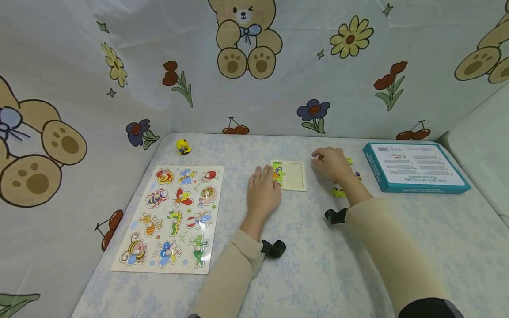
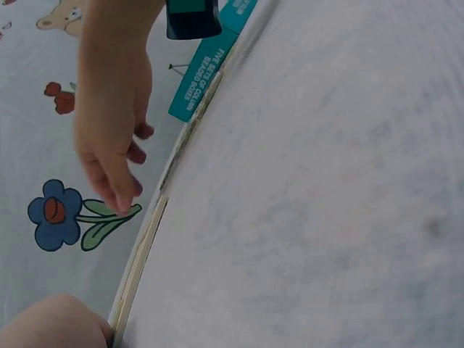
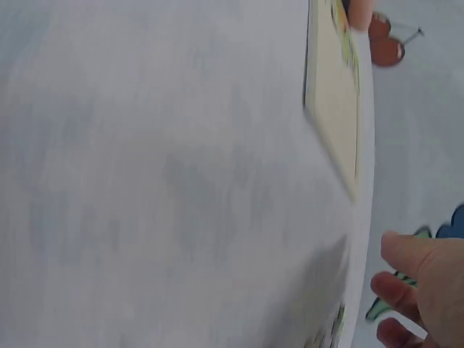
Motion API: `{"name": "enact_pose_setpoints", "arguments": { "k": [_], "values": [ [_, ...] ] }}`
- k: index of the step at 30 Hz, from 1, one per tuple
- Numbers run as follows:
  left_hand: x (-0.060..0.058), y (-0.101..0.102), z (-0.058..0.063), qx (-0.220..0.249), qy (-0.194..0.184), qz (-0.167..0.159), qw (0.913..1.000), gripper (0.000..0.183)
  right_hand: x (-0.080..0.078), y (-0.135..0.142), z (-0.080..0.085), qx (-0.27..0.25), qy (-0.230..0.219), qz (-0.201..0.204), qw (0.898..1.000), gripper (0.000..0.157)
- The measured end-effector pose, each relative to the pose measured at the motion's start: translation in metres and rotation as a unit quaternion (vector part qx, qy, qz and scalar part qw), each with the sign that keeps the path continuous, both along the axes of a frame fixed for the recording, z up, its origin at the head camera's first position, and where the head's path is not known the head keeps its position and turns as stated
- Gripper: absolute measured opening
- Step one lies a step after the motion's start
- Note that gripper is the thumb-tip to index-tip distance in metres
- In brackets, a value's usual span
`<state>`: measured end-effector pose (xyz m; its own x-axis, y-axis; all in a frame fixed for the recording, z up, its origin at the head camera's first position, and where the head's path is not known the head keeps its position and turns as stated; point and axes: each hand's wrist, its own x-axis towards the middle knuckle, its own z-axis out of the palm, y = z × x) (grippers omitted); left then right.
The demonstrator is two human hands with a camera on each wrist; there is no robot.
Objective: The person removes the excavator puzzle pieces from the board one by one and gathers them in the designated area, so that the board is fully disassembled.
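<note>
My left hand lies with its fingers fairly straight at the left edge of a small wooden puzzle board. Colourful puzzle pieces fill the left strip of its frame; the rest shows bare wood. To the right, my right hand hovers near loose green and multicoloured puzzle pieces, partly covering them. In the right wrist view, the right hand has loosely bent fingers, with nothing visible between them. The left wrist view shows the same right hand above the table; only part of the left hand appears there.
A large insect knob puzzle lies on the left of the table. Behind it stands a small yellow toy figure. A flat teal box rests at the right. A patterned cloth hangs along the table's back edge.
</note>
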<state>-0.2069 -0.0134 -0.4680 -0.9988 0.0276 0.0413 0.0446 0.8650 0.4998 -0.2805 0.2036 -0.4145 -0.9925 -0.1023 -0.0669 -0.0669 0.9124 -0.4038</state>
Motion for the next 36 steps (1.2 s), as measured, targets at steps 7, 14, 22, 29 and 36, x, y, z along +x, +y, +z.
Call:
{"name": "enact_pose_setpoints", "arguments": {
  "k": [7,14,22,29,36],
  "values": [
    [-0.002,0.0,-0.001,-0.008,-0.002,0.007,0.9999,0.058,0.001,-0.047,-0.008,-0.046,-0.009,0.063,0.997,0.024],
    [-0.002,-0.001,-0.001,0.001,0.003,0.001,1.0,0.058,0.006,-0.072,-0.015,-0.066,-0.003,0.08,0.995,0.021],
    [-0.003,-0.002,-0.003,-0.008,0.011,0.001,0.9999,0.057,0.008,-0.081,-0.019,-0.081,0.0,0.061,0.995,0.022],
    [-0.004,-0.001,-0.003,-0.016,0.014,0.002,0.9998,0.056,0.007,-0.082,-0.02,-0.103,-0.008,0.05,0.993,0.021],
    [-0.003,-0.002,-0.001,-0.014,0.01,-0.001,0.9998,0.056,0.008,-0.084,-0.02,-0.106,-0.006,0.041,0.993,0.024]
  ]
}}
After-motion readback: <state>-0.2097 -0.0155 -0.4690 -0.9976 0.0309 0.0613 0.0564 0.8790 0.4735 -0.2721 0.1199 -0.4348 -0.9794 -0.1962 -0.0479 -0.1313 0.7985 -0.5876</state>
